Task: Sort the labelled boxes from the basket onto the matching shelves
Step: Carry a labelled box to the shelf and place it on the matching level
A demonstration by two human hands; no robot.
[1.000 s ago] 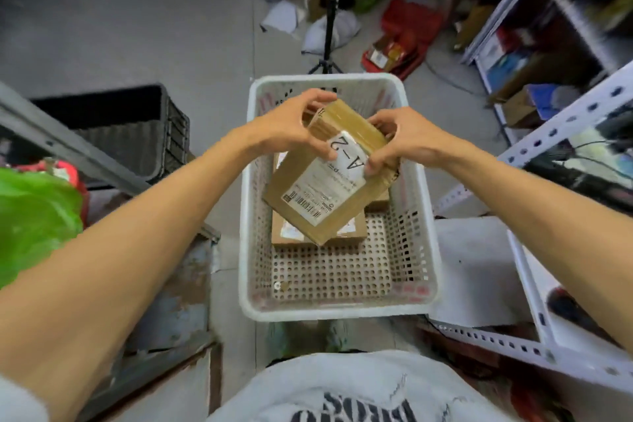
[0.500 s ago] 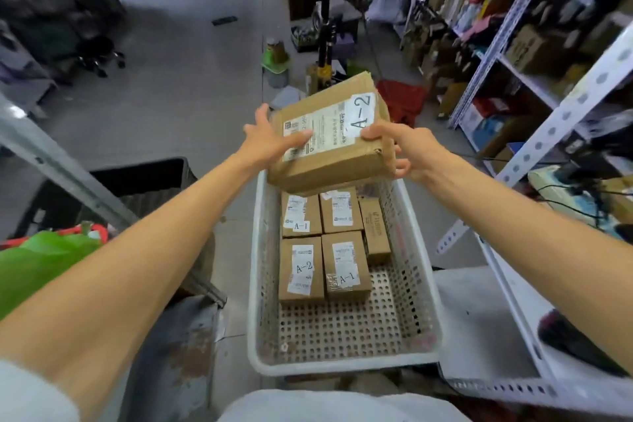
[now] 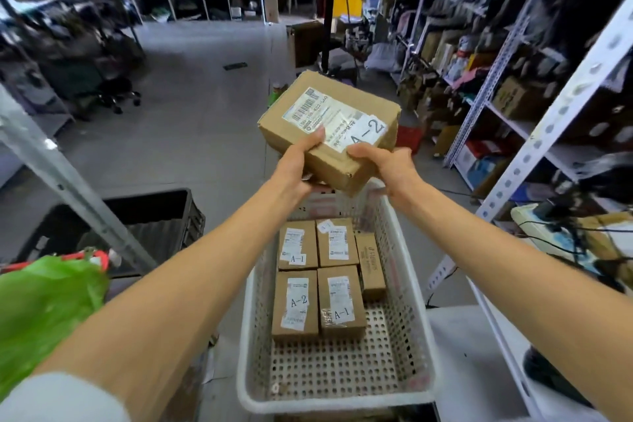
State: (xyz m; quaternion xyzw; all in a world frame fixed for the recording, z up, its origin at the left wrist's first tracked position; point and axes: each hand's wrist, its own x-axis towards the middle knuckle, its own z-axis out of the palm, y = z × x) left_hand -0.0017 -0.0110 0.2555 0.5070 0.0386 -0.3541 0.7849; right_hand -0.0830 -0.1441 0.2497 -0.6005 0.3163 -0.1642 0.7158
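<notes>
Cardboard, taped and stickered A-2: the large box (image 3: 329, 127) is held in the air above the far end of the white basket (image 3: 335, 402), tilted so its label faces the camera. The left hand (image 3: 298, 164) grips its near-left edge, thumb pressed on the label and fingers curled beneath. The right hand (image 3: 387, 164) grips the near-right corner the same way. Five smaller boxes (image 3: 296, 305) lie flat in the basket, marked A-1 or A-2 where the stickers can be read.

Both grips sit on the near edge, so most of the box hangs beyond the hands. If either thumb slides on the glossy label, it will probably tip forward and drop onto the grey floor (image 3: 205, 113) or the basket's rim. The other risk is a mis-sort — the shelving (image 3: 534, 134) on the right shows no tag that can be read from here, and A-1 and A-2 differ by one digit.
</notes>
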